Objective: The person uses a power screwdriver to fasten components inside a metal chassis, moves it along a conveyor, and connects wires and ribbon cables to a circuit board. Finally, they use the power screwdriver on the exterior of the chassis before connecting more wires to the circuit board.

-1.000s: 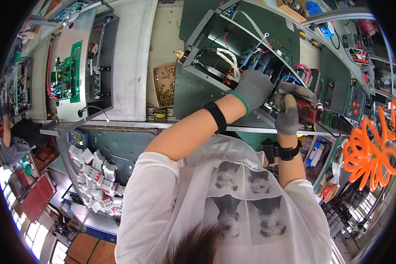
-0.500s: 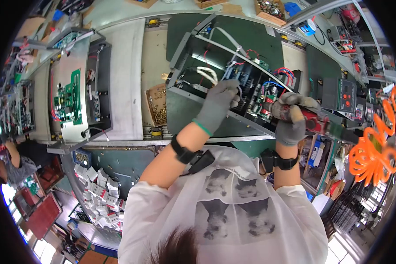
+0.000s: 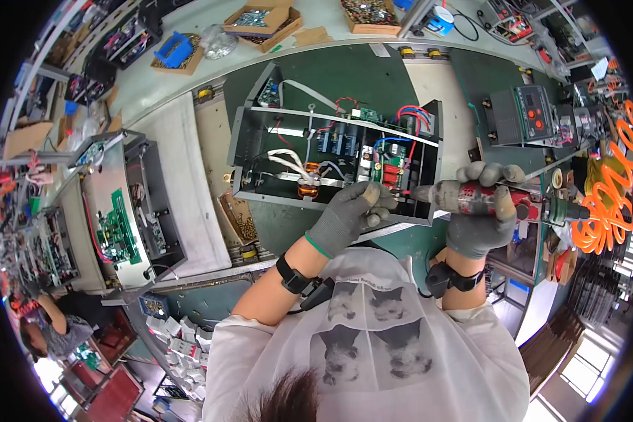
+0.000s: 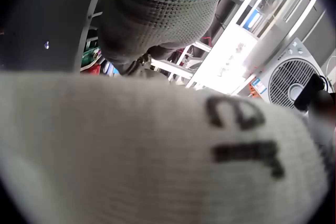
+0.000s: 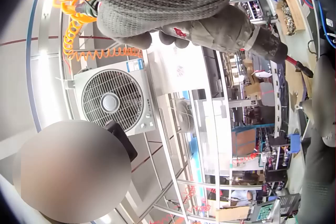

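An open metal chassis (image 3: 285, 200) with boards, wires and a copper coil (image 3: 308, 187) lies in front of the person in the head view. At its front edge the gloved left hand (image 3: 346, 214) has bent fingers; the left wrist view shows the hand (image 4: 157, 22) pinching a small metal piece (image 4: 144, 58), too small to name. Just right of it, the gloved right hand (image 3: 482, 228) grips a red and grey power screwdriver (image 3: 464, 197), its bit pointing left towards the left fingertips. The right wrist view shows the hand (image 5: 152, 16) around the screwdriver (image 5: 226, 29).
A small box of brass parts (image 3: 238, 219) stands left of the chassis. Farther left is another unit with a green board (image 3: 119, 226). Behind are parts boxes (image 3: 264, 21). A control box (image 3: 520, 116) and orange coiled hose (image 3: 615, 190) are on the right.
The head view has shifted and turned. The left hand has come out of the chassis to its front edge, and the screwdriver's bit end now lies close to its fingertips.
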A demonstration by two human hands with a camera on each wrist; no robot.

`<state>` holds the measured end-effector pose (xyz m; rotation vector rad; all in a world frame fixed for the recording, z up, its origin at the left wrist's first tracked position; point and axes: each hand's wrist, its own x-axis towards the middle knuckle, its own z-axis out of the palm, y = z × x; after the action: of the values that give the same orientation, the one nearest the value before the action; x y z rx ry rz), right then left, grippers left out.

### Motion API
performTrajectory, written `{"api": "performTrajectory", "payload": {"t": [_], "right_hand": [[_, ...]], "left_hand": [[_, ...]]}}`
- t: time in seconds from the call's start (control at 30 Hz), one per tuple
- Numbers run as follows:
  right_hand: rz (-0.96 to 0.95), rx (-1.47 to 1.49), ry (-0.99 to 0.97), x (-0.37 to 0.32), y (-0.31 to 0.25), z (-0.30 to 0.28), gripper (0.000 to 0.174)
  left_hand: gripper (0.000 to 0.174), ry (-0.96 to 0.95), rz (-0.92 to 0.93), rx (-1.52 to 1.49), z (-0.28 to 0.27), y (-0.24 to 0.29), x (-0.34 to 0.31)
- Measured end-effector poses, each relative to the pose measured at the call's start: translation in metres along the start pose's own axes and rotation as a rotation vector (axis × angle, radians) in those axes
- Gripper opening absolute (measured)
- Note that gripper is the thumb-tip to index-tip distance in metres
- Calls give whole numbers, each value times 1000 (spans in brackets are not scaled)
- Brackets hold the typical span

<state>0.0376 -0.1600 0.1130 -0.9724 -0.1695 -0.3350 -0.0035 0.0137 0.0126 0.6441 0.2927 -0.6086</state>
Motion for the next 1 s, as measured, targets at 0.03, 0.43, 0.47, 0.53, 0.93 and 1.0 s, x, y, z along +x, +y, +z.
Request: {"api": "performTrajectory", "payload": {"t": [0.03, 0.43, 0.47, 0.53, 0.93, 1.0], "right_hand": [[-7, -2, 11, -2, -1, -2, 31], [6, 113, -107, -7, 4, -12, 29], [-4, 113, -121, -8, 5, -12, 30], [-24, 105, -121, -10, 6, -12, 31], [44, 309, 29, -1, 13, -26, 28], [75, 324, 63, 3, 12, -29, 27]], "left_hand": [[36, -5, -10, 7, 0, -4, 4], [34, -70, -53, -301, -4, -18, 15], [34, -69, -54, -299, -3, -17, 14], [31, -66, 35, -184, 4, -12, 11], [45, 99, -110, -92, -18, 13, 1], [28, 494, 246, 461, -9, 28, 2]]}}
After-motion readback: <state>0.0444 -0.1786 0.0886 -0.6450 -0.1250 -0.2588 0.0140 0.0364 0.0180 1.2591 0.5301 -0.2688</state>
